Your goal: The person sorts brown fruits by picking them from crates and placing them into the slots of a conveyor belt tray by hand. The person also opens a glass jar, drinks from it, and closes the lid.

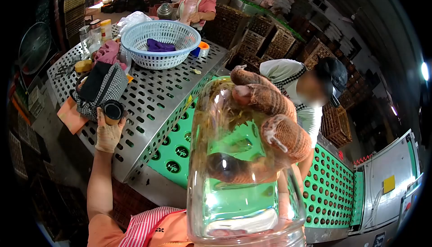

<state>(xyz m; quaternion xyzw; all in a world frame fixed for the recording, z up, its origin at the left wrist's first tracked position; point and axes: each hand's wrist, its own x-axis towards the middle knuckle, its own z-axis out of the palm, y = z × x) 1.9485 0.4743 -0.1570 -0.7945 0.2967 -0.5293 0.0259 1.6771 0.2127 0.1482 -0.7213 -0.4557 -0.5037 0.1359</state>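
Observation:
Close to the camera, a large clear plastic bottle [245, 197] is tilted with its ridged neck toward the bottom edge of the view. Some clear liquid shows inside, with dark bits near the raised base. My right hand [281, 125], in an orange knit glove with worn fingertips, is wrapped round the bottle. My left hand [109, 134], in a thin pale glove, grips a black round lid [113, 109] at the table's near left side. Right behind the lid is a black-and-white checked bag [101, 89]. My left palm is hidden from view.
On the perforated metal table [148, 98] stand a pale blue basket [155, 58] with purple cloth inside, an orange tape roll [204, 48] and several jars. A green conveyor with round holes [328, 188] runs at right. One person stands beside it, another behind the table.

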